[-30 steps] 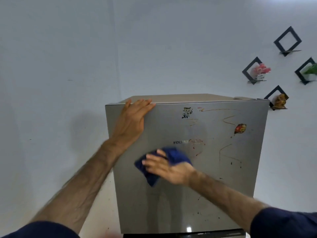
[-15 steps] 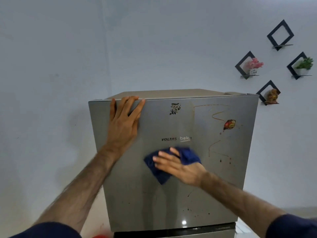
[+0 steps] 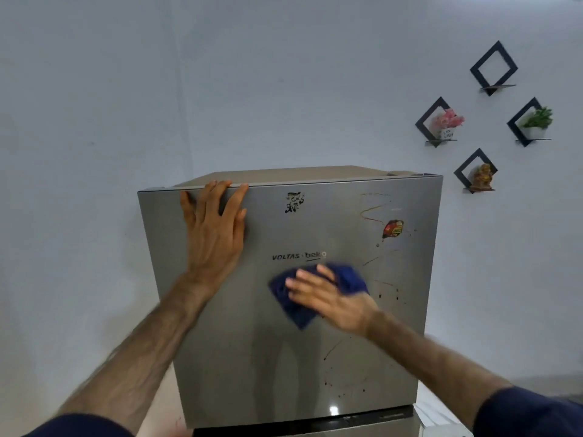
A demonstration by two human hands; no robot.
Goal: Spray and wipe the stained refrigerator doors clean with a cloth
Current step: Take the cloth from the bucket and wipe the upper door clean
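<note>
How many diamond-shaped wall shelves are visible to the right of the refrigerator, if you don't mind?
4: top shelf, empty; left, pink flowers; right, green plant; bottom, figurine.

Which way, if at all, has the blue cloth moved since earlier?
Yes: the blue cloth slid right, from left of the brand logo to below it.

cloth (image 3: 315, 294) on door (image 3: 252, 357), shelves (image 3: 476, 171) right

The upper refrigerator door (image 3: 220, 357) carries the brand lettering "VOLTAS · beko" (image 3: 299, 256) near its middle, its last letters smeared. A black sticker (image 3: 294, 202) near the door's top edge and a red-and-yellow sticker (image 3: 392, 229) toward its right edge are too small to read, as is the dark writing on the white flower pot (image 3: 447, 134) on a wall shelf
</note>
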